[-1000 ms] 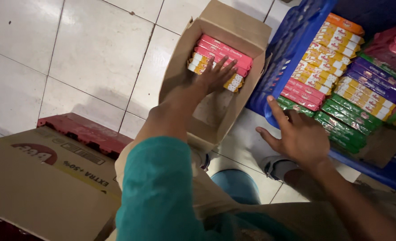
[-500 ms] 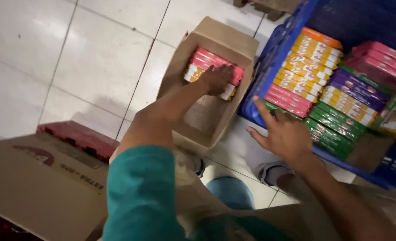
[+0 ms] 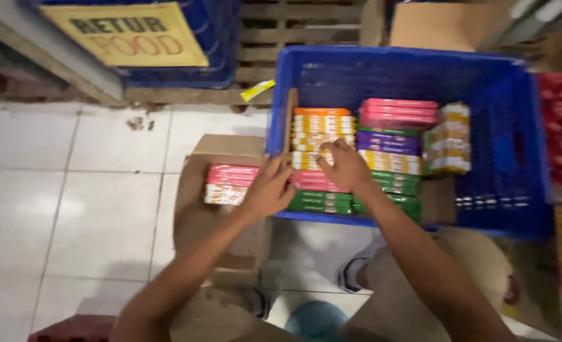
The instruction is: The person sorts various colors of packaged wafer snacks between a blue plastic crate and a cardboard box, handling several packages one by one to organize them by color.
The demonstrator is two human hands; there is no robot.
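Red packs (image 3: 231, 175) in carton lie touching left hand (image 3: 269, 189)

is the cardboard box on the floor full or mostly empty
Mostly empty. The cardboard box holds only a few pink packs at its far end, under the left hand; the rest shows bare brown bottom.

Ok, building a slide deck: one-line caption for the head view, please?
Left hand over pink packs in a cardboard box; right hand on stacked packs in a blue crate.
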